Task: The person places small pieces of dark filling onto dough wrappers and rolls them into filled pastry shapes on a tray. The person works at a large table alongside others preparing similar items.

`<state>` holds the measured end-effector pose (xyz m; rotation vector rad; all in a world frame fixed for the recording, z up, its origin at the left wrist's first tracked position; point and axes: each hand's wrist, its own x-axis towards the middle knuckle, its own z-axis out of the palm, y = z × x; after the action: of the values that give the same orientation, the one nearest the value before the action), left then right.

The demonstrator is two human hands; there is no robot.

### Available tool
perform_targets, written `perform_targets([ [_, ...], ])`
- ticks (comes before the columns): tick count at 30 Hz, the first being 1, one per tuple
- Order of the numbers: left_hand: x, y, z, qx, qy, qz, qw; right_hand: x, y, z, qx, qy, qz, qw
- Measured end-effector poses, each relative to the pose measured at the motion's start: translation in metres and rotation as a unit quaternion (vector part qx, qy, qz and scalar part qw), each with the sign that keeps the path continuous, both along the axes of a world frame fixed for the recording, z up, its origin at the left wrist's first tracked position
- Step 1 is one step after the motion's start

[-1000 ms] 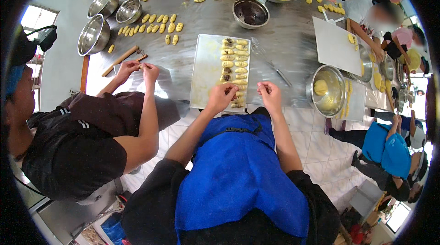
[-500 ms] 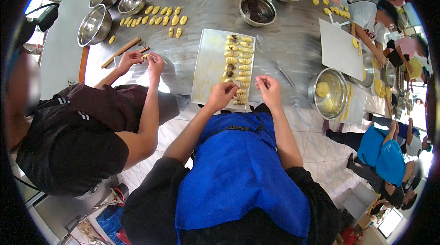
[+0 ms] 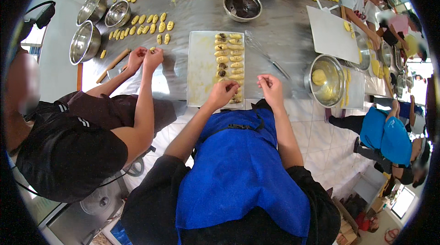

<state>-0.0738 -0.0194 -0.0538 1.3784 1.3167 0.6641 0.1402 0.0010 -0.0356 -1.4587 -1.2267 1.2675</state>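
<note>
A pale rectangular tray [image 3: 200,68] lies at the table's near edge. Two columns of small yellow dough pieces [image 3: 236,53] with dark filling showing run down its right half. Over the lower end of the columns is my left hand [image 3: 223,94], thumb and fingertips pinched together. Whether something tiny sits in that pinch is hidden. My right hand [image 3: 271,90] hovers just right of the tray, its fingers curled and fingertips drawn together. Anything between them is too small to make out.
On the steel table are a whisk [image 3: 270,57], a bowl of dark filling [image 3: 243,5], a bowl with dough [image 3: 326,81] and a white board [image 3: 333,34]. At left, a co-worker's hands [image 3: 145,59] work beside a rolling pin [image 3: 113,65] and rows of shaped dough.
My view has shifted, so the table and tray sit slightly further left in it. Both my hands keep nearly the same pose. The co-worker's hands at left have drawn closer together.
</note>
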Motion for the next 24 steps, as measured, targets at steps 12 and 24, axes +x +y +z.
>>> perform_targets([
  [12,-0.006,0.003,0.001,-0.005,-0.019,0.001,1.0,-0.004,-0.004,0.0,-0.004,-0.014,-0.007,1.0],
  [24,-0.013,-0.001,-0.006,-0.024,-0.048,0.065,0.996,-0.011,0.002,-0.003,0.007,-0.019,0.007,1.0],
])
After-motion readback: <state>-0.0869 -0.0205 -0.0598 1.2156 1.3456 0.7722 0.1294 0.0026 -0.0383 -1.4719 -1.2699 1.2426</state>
